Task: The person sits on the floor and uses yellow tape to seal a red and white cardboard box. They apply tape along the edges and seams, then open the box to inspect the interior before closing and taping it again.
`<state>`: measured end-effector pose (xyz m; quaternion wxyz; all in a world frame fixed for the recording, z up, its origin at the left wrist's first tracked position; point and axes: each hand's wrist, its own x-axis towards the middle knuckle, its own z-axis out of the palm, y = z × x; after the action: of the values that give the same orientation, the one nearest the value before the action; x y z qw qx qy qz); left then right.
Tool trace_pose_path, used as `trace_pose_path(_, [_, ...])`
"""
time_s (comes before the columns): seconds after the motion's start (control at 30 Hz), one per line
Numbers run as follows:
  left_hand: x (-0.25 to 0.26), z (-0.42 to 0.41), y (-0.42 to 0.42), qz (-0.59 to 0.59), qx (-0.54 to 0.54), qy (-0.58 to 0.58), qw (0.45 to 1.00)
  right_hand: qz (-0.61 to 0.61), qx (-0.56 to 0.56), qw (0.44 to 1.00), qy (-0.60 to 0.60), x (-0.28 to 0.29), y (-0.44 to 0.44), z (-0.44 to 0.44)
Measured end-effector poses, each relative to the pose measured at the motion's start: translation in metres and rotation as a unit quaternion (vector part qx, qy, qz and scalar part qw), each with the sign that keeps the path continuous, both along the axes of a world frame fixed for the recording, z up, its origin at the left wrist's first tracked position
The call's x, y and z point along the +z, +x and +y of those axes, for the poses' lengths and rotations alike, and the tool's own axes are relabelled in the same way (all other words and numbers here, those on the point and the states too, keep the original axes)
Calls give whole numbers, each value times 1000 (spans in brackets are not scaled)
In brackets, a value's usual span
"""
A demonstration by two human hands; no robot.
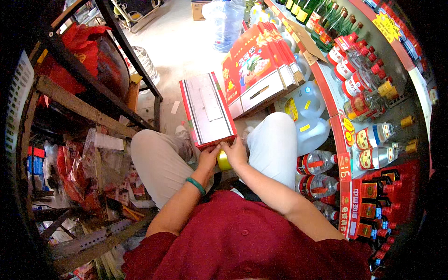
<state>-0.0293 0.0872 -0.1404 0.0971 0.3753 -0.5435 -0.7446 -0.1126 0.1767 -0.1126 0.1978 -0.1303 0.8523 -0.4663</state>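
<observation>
A cardboard box (208, 108) with a white top, dark stripes and red edges stands between my knees. Both my hands meet at its near end. My left hand (209, 159), below a green bangle (196, 186), has its fingertips at the box's lower edge. Beside it, my right hand (235, 154) has thumb and fingers pinched together at the same edge; what they pinch is too small to tell. A roll of yellow tape (224, 161) hangs just under the fingertips, between the two hands, and seems to be touched by my right hand.
Flattened red and white printed cartons (257, 66) lean beyond the box at the right. Large plastic jugs (308, 99) stand behind my right knee. Shelves of glass bottles (376, 157) line the right side. On the left is a metal-framed rack (84, 105) with plastic bags.
</observation>
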Motion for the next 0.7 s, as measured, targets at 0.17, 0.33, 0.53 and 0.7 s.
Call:
trace_pose_path(0.17, [-8, 5, -2, -2, 51, 79, 996, 4, 10, 999, -47, -14, -6, 3])
trace_pose_path(0.33, [6, 10, -2, 50, 54, 148, 986, -46, 6, 989, -141, -65, -20, 3])
trace_pose_path(0.53, [-5, 12, 0, 59, 57, 162, 983, -166, 40, 976, -133, -23, -16, 3])
trace_pose_path(0.7, [-21, 12, -6, -7, 41, 115, 993, -257, 57, 958, -111, -21, -25, 6])
